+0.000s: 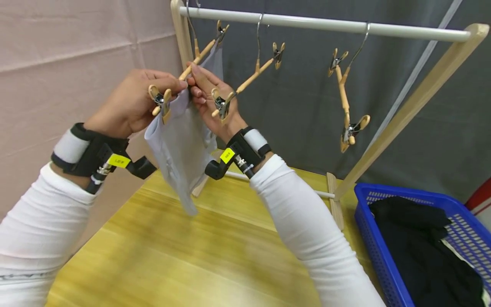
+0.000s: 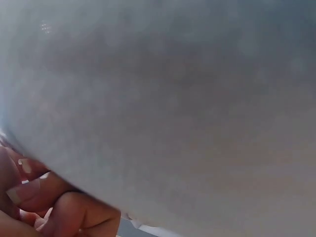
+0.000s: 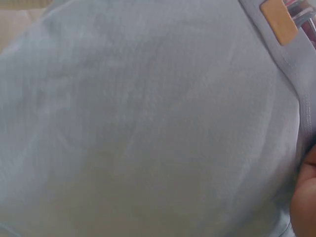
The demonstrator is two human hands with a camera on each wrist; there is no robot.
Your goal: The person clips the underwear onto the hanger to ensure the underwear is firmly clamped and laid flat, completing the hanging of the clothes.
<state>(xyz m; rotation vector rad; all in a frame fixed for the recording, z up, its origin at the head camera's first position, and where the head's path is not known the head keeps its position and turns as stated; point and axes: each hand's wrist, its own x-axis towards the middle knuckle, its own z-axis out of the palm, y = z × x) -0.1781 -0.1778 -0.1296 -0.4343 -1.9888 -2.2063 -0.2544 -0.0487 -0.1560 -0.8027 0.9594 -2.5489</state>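
Observation:
A light grey garment (image 1: 182,145) with a stitched waistband hangs from a wooden clip hanger (image 1: 207,48) at the left end of the rail. One clip (image 1: 163,102) bites the near end of the waistband, the other (image 1: 220,30) the far end. My left hand (image 1: 134,100) pinches the waistband beside the near clip, at the hanger bar. My right hand (image 1: 207,104) grips the waistband further along, its thumb up by the bar. Cloth (image 2: 173,113) fills most of the left wrist view, with curled fingers (image 2: 74,212) below. In the right wrist view, a clip pad (image 3: 280,22) presses the waistband.
Two more clip hangers, a middle one (image 1: 255,76) and a right one (image 1: 342,91), hang from the white rail (image 1: 314,23). The middle one's near clip overlaps my right hand. A blue basket (image 1: 387,256) with black clothes (image 1: 418,247) stands right of the wooden rack leg (image 1: 406,115).

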